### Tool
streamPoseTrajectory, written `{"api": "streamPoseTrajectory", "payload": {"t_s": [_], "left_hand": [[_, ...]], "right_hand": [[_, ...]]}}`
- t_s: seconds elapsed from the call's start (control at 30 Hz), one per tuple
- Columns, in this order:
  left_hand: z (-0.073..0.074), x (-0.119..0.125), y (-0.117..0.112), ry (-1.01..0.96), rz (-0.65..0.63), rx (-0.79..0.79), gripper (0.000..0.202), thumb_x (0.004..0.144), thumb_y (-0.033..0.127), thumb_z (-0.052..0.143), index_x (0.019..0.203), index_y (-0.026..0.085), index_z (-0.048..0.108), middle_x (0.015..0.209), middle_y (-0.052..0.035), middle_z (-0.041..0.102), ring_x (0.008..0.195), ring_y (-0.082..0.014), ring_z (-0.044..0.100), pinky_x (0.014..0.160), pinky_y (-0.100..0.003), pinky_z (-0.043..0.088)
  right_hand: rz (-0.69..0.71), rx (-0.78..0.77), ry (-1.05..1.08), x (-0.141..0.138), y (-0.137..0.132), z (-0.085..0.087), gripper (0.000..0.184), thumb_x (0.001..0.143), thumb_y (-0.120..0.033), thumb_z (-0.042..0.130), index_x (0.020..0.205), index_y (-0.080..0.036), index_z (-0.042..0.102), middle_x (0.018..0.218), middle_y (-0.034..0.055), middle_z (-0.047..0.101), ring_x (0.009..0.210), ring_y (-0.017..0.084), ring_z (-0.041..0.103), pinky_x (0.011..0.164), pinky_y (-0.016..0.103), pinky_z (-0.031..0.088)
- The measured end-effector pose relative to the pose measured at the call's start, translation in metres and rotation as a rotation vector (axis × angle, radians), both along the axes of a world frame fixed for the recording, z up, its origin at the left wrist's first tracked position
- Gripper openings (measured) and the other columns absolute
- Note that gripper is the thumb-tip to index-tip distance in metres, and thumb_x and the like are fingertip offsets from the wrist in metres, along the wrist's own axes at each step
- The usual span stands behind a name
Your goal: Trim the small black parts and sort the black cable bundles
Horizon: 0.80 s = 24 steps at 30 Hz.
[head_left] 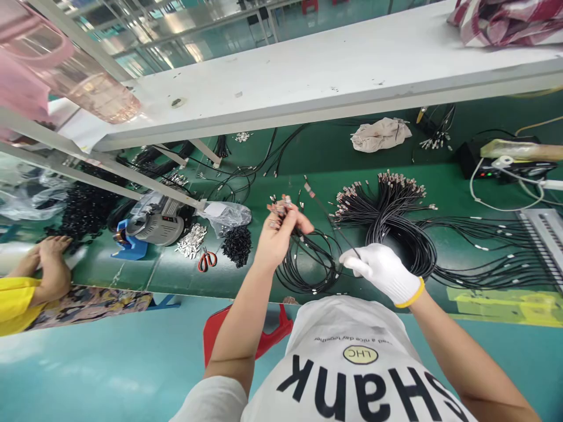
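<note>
My bare left hand [281, 231] is closed around the connector ends of several black cables, whose coiled lengths [292, 275] hang down onto the green bench. In my right hand [380, 266], which wears a white glove with a yellow cuff, a single black cable [332, 220] is pinched between thumb and fingers. That cable slants up and left to a small metal-tipped end. Just beyond the glove lies a large bundle of black cables [387, 211], its many connector ends fanned out toward the back. More cables run from it to the right.
Left of my hands are red-handled cutters [206, 259], black parts [237, 245], white parts [192, 241] and a grey machine [160, 225]. A white shelf [281, 82] spans the back. A slotted rack [543, 240] and black box [497, 158] stand right. Another person's hands [53, 252] rest far left.
</note>
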State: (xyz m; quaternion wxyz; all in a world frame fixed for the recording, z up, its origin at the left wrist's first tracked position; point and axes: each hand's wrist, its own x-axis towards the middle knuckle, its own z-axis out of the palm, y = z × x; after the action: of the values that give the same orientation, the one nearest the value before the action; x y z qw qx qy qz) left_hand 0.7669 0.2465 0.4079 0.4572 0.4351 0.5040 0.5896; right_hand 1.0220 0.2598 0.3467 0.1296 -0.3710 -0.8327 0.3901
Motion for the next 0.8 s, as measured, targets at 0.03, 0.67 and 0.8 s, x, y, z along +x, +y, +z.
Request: {"api": "streamPoseTrajectory", "payload": {"t_s": [0.03, 0.67, 0.8], "left_hand": [[0.008, -0.004, -0.002, -0.081, -0.001, 0.001, 0.034, 0.088, 0.052, 0.071, 0.084, 0.020, 0.058, 0.062, 0.0036, 0.048, 0.055, -0.0104, 0.048, 0.057, -0.027, 0.044], [0.032, 0.041, 0.000, 0.059, -0.073, 0.034, 0.038, 0.091, 0.053, 0.067, 0.081, 0.018, 0.077, 0.054, 0.0017, 0.044, 0.052, -0.0093, 0.040, 0.060, -0.029, 0.046], [0.024, 0.051, 0.000, 0.112, 0.056, 0.070, 0.040, 0.091, 0.055, 0.066, 0.080, 0.018, 0.076, 0.058, 0.0001, 0.049, 0.060, -0.0120, 0.050, 0.064, -0.027, 0.048]], "right_hand": [[0.034, -0.011, -0.001, 0.003, -0.002, -0.002, 0.043, 0.104, -0.050, 0.042, 0.088, -0.026, 0.075, 0.063, -0.0015, 0.066, 0.061, 0.016, 0.056, 0.063, 0.028, 0.034], [-0.273, 0.176, 0.249, -0.066, 0.003, 0.044, 0.028, 0.088, -0.051, 0.072, 0.088, -0.023, 0.069, 0.084, 0.0030, 0.072, 0.082, 0.021, 0.064, 0.078, 0.033, 0.042], [-0.345, 0.134, 0.384, -0.076, 0.005, 0.038, 0.023, 0.088, -0.047, 0.073, 0.090, -0.024, 0.072, 0.086, 0.0009, 0.073, 0.083, 0.019, 0.066, 0.078, 0.032, 0.045]]}}
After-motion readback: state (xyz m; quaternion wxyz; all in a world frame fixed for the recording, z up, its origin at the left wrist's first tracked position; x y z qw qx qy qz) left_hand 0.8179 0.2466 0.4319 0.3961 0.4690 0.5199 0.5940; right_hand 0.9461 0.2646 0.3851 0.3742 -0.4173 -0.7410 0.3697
